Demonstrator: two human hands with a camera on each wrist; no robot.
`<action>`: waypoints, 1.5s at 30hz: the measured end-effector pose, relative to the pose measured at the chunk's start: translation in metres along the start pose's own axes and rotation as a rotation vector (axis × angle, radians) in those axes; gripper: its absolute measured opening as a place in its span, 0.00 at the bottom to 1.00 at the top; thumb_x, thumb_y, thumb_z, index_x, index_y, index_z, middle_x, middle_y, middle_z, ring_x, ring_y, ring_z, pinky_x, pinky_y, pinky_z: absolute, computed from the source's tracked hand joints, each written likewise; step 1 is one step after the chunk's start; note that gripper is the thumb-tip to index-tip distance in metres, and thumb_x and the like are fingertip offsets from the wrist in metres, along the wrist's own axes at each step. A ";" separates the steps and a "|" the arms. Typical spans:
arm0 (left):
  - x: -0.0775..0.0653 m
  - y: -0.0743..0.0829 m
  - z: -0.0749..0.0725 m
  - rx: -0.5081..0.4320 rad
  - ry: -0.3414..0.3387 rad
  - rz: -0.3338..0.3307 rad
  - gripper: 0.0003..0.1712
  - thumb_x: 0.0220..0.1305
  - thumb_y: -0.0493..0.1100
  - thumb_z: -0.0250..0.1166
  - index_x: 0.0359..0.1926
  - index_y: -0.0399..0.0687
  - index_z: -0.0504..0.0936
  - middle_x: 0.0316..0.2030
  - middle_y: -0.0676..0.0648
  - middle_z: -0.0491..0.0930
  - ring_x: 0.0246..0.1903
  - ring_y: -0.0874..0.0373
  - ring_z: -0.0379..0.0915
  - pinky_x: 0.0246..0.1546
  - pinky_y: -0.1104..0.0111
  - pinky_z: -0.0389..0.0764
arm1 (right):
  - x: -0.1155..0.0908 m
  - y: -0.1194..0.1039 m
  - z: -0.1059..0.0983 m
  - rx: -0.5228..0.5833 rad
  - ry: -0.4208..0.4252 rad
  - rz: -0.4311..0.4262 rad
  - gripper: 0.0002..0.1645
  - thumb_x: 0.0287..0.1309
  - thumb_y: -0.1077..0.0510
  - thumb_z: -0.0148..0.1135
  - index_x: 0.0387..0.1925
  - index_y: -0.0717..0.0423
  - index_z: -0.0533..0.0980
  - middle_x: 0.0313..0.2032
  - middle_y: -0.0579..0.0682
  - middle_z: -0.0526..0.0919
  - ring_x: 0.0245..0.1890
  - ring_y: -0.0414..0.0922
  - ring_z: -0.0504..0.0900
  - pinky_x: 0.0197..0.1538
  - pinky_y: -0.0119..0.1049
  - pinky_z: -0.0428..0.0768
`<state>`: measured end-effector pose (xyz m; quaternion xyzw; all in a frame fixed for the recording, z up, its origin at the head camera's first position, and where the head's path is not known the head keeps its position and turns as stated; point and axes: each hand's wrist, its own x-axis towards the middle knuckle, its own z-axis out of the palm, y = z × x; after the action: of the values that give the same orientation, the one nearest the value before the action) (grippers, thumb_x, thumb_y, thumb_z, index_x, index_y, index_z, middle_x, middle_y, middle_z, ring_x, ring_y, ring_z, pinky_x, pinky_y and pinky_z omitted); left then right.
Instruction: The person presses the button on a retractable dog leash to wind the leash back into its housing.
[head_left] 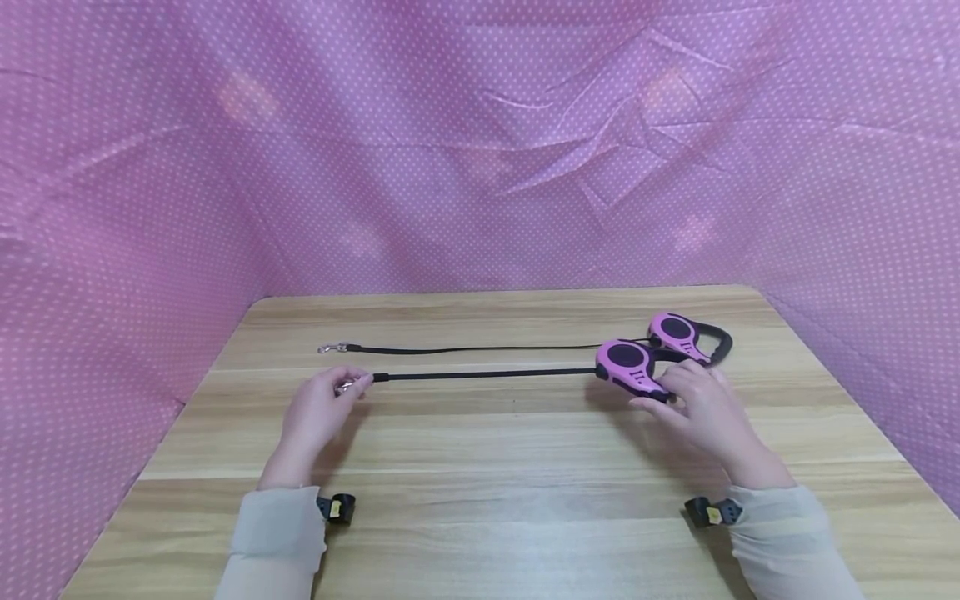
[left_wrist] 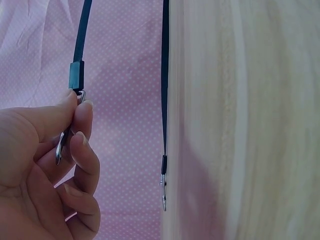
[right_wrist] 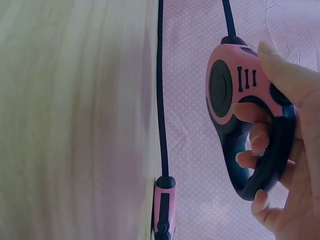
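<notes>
My right hand (head_left: 701,408) grips the black loop handle of a pink and black retractable dog leash (right_wrist: 242,75), its fingers curled through the loop. From the casing a black strap (head_left: 487,374) runs straight across to my left hand (head_left: 318,412). There the thumb and fingers pinch the silver snap hook (left_wrist: 61,145) at the strap's end, just below a black sleeve. In the wrist views this leash is held up off the table. Behind it, a second pink and black leash (head_left: 672,332) lies on the wood with its strap drawn out leftward, ending in another silver snap hook (head_left: 332,347).
The light wooden table (head_left: 480,500) has rounded back corners. Pink dotted cloth (head_left: 480,167) hangs behind it and along both sides. The second leash's strap (head_left: 465,349) lies close behind the held one. Small black wrist cameras (head_left: 341,508) sit at both sleeves.
</notes>
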<state>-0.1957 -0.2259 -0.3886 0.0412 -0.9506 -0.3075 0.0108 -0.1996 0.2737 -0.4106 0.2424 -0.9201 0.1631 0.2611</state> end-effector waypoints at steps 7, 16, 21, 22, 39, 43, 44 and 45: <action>0.000 0.000 0.003 -0.022 -0.010 0.018 0.28 0.72 0.64 0.52 0.58 0.52 0.79 0.47 0.43 0.85 0.48 0.46 0.79 0.48 0.48 0.76 | 0.001 -0.003 0.002 0.027 0.002 -0.037 0.15 0.43 0.49 0.77 0.25 0.53 0.80 0.24 0.44 0.81 0.33 0.44 0.73 0.42 0.41 0.62; 0.001 0.002 0.007 0.007 -0.001 0.032 0.24 0.72 0.63 0.54 0.55 0.54 0.81 0.42 0.48 0.86 0.26 0.57 0.72 0.30 0.66 0.71 | 0.002 -0.004 0.005 0.024 -0.005 -0.052 0.15 0.41 0.49 0.78 0.27 0.52 0.81 0.25 0.45 0.82 0.32 0.43 0.73 0.42 0.40 0.63; 0.001 0.005 0.011 0.009 0.009 0.048 0.22 0.72 0.61 0.56 0.54 0.55 0.82 0.40 0.49 0.86 0.34 0.55 0.78 0.35 0.62 0.75 | 0.002 -0.005 0.005 0.025 -0.012 -0.051 0.15 0.41 0.49 0.78 0.26 0.51 0.81 0.25 0.45 0.82 0.33 0.43 0.73 0.43 0.42 0.63; 0.001 0.005 0.012 0.006 0.008 0.049 0.21 0.72 0.61 0.56 0.54 0.55 0.82 0.40 0.49 0.86 0.35 0.54 0.78 0.37 0.61 0.76 | 0.002 -0.006 0.005 0.025 -0.016 -0.049 0.15 0.41 0.49 0.78 0.26 0.51 0.81 0.25 0.45 0.82 0.33 0.44 0.73 0.44 0.42 0.64; -0.001 0.014 0.022 0.004 -0.015 0.073 0.19 0.71 0.59 0.57 0.53 0.55 0.82 0.39 0.49 0.87 0.24 0.57 0.73 0.28 0.66 0.71 | 0.002 -0.008 0.008 0.039 -0.033 -0.077 0.16 0.40 0.48 0.78 0.26 0.51 0.80 0.27 0.46 0.83 0.36 0.46 0.76 0.50 0.47 0.66; -0.001 0.016 0.023 0.015 -0.017 0.079 0.19 0.71 0.58 0.57 0.52 0.55 0.83 0.38 0.49 0.87 0.26 0.57 0.72 0.29 0.66 0.70 | 0.002 -0.010 0.007 0.045 -0.038 -0.078 0.16 0.41 0.47 0.77 0.26 0.51 0.79 0.28 0.46 0.82 0.37 0.48 0.76 0.52 0.48 0.66; -0.001 0.016 0.024 0.017 -0.018 0.079 0.19 0.71 0.58 0.57 0.52 0.55 0.83 0.38 0.49 0.87 0.25 0.57 0.71 0.28 0.66 0.70 | 0.002 -0.010 0.007 0.046 -0.037 -0.079 0.17 0.41 0.47 0.77 0.25 0.51 0.79 0.28 0.46 0.82 0.37 0.48 0.76 0.52 0.48 0.66; -0.001 0.017 0.024 0.018 -0.019 0.080 0.19 0.71 0.58 0.57 0.52 0.55 0.83 0.38 0.49 0.87 0.25 0.57 0.71 0.28 0.66 0.69 | 0.002 -0.011 0.007 0.046 -0.036 -0.080 0.17 0.41 0.47 0.77 0.25 0.50 0.79 0.27 0.45 0.81 0.37 0.47 0.76 0.52 0.48 0.66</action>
<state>-0.1968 -0.1983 -0.3983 0.0004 -0.9542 -0.2988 0.0137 -0.1981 0.2611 -0.4137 0.2877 -0.9103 0.1692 0.2450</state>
